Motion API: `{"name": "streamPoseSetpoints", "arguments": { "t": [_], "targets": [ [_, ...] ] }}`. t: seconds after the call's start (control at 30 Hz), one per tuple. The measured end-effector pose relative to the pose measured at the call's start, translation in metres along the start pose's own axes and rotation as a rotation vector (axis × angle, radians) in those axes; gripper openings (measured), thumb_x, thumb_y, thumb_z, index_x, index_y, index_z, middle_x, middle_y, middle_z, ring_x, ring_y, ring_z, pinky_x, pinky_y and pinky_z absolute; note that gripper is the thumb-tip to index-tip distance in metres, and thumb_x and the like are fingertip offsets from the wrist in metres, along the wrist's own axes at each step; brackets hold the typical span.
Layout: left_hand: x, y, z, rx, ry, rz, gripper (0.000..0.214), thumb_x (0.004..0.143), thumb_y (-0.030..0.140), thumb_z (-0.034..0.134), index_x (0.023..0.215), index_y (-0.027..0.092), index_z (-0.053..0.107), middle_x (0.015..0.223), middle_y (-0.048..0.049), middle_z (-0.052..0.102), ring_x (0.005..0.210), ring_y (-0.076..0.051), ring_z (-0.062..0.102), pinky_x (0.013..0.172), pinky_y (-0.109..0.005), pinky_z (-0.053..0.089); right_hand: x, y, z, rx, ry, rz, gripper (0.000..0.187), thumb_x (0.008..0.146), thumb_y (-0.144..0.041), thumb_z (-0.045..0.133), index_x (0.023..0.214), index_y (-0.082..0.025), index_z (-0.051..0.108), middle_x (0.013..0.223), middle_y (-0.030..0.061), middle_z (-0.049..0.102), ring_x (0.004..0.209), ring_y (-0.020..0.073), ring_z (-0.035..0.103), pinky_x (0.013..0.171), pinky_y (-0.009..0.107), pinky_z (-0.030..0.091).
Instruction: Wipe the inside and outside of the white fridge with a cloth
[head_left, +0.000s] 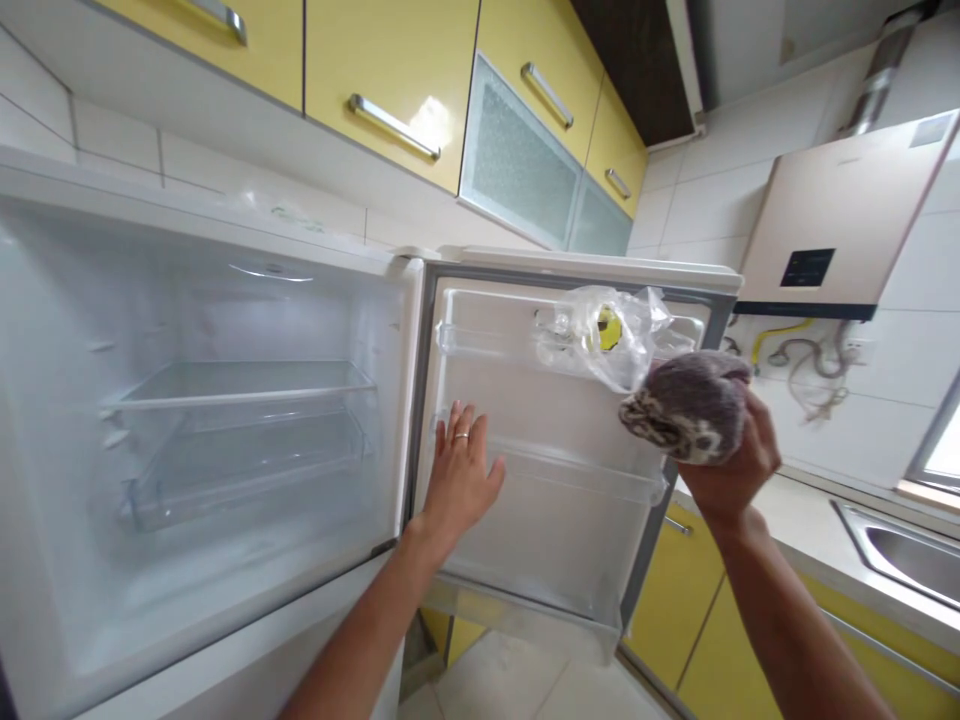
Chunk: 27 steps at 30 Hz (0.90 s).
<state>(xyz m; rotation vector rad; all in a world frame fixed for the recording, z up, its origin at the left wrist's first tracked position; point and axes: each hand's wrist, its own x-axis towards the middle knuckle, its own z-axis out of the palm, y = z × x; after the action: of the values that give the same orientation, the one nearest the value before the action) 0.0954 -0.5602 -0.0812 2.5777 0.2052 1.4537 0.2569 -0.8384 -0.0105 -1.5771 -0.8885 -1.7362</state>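
My left hand (pixel 461 478) is open, fingers spread and a ring on one of them, in front of the inner panel of the open fridge door (pixel 525 405). Whether its fingertips touch the panel or the lower door shelf (pixel 570 470) I cannot tell. Bunched in my right hand (pixel 739 470) is a purple-grey patterned cloth (pixel 690 405), held by the door's outer edge. Just left of the cloth, a clear plastic bag (pixel 626 350) with something yellow in it sits in the upper door shelf (pixel 487 343).
To the left is the fridge compartment (pixel 255 330) with a glass shelf (pixel 247 383) and a clear drawer (pixel 255 470). Yellow wall cabinets (pixel 390 60) hang above. A water heater (pixel 832 220), a counter (pixel 806 505) and a sink (pixel 911 550) are on the right.
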Motion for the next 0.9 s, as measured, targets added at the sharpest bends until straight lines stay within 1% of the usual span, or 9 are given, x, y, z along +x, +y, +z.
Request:
{"name": "streamPoseSetpoints", "arguments": {
  "t": [0.1,0.2,0.33,0.43,0.5,0.6,0.7,0.8,0.9],
  "targets": [
    [0.007,-0.013,0.006,0.067,-0.062,0.032,0.055,0.091,0.031,0.061,0.139,0.006,0.052,0.157,-0.027,0.045,0.156,-0.039,0.025,0.125,-0.064,0.023,-0.003,-0.009,0.013,-0.058,0.042,-0.167,0.037,0.09,-0.032,0.063,0.125,-0.023,0.069,0.128,0.0159,0.07,0.121,0.0367,0.066,0.103,0.051,0.055],
    [0.003,-0.022,0.012,0.07,-0.057,0.116,0.047,0.094,0.037,0.059,0.135,0.012,0.057,0.151,-0.0218,0.054,0.154,-0.037,0.03,0.125,-0.064,0.023,-0.006,-0.02,0.022,-0.111,-0.029,-0.249,0.033,0.091,-0.026,0.062,0.122,-0.022,0.072,0.126,0.0134,0.072,0.12,0.0344,0.067,0.105,0.053,0.053],
    [-0.003,-0.023,0.016,0.08,-0.042,0.122,0.045,0.095,0.038,0.059,0.134,0.015,0.056,0.14,-0.0181,0.062,0.143,-0.036,0.047,0.123,-0.061,0.027,-0.004,-0.038,0.032,-0.08,-0.145,-0.38,0.038,0.092,-0.02,0.059,0.128,-0.024,0.07,0.13,0.0105,0.071,0.125,0.0302,0.065,0.11,0.048,0.051],
    [-0.003,-0.021,0.013,0.098,-0.06,0.132,0.045,0.094,0.036,0.06,0.132,0.013,0.055,0.134,-0.0177,0.063,0.135,-0.035,0.051,0.122,-0.06,0.028,0.0,-0.056,0.045,0.0,-0.204,-0.492,0.043,0.092,-0.015,0.057,0.133,-0.022,0.066,0.134,0.0108,0.069,0.126,0.0274,0.064,0.109,0.044,0.05],
    [-0.002,-0.021,0.011,0.092,-0.07,0.139,0.045,0.092,0.036,0.062,0.131,0.014,0.055,0.131,-0.017,0.064,0.131,-0.035,0.052,0.122,-0.059,0.028,0.005,-0.071,0.057,0.045,-0.239,-0.525,0.045,0.092,-0.013,0.055,0.135,-0.021,0.064,0.137,0.0106,0.067,0.128,0.0265,0.063,0.11,0.042,0.05],
    [-0.003,-0.021,0.012,0.069,-0.076,0.124,0.048,0.089,0.036,0.065,0.131,0.017,0.054,0.132,-0.0166,0.062,0.132,-0.035,0.051,0.122,-0.061,0.028,0.017,-0.101,0.076,0.121,-0.303,-0.506,0.046,0.092,-0.013,0.053,0.136,-0.022,0.064,0.14,0.01,0.065,0.132,0.0267,0.06,0.113,0.044,0.047],
    [-0.004,-0.023,0.016,0.058,-0.073,0.1,0.055,0.085,0.033,0.068,0.136,0.019,0.052,0.138,-0.0177,0.059,0.137,-0.037,0.047,0.121,-0.063,0.028,0.036,-0.142,0.095,0.181,-0.413,-0.482,0.046,0.091,-0.014,0.053,0.135,-0.021,0.064,0.143,0.0108,0.063,0.133,0.0275,0.057,0.113,0.044,0.046],
    [-0.004,-0.024,0.018,0.069,-0.079,0.083,0.056,0.084,0.032,0.068,0.136,0.018,0.052,0.136,-0.0178,0.06,0.136,-0.037,0.048,0.121,-0.062,0.028,0.065,-0.185,0.112,0.206,-0.49,-0.455,0.048,0.088,-0.017,0.057,0.135,-0.018,0.063,0.144,0.0126,0.061,0.13,0.0292,0.058,0.108,0.041,0.048],
    [-0.004,-0.024,0.015,0.091,-0.101,0.093,0.057,0.082,0.029,0.071,0.134,0.017,0.054,0.13,-0.017,0.062,0.132,-0.035,0.051,0.122,-0.059,0.03,0.106,-0.214,0.127,0.19,-0.551,-0.313,0.045,0.084,-0.022,0.061,0.128,-0.016,0.064,0.134,0.0161,0.066,0.119,0.0325,0.063,0.099,0.042,0.051]
  ]
}}
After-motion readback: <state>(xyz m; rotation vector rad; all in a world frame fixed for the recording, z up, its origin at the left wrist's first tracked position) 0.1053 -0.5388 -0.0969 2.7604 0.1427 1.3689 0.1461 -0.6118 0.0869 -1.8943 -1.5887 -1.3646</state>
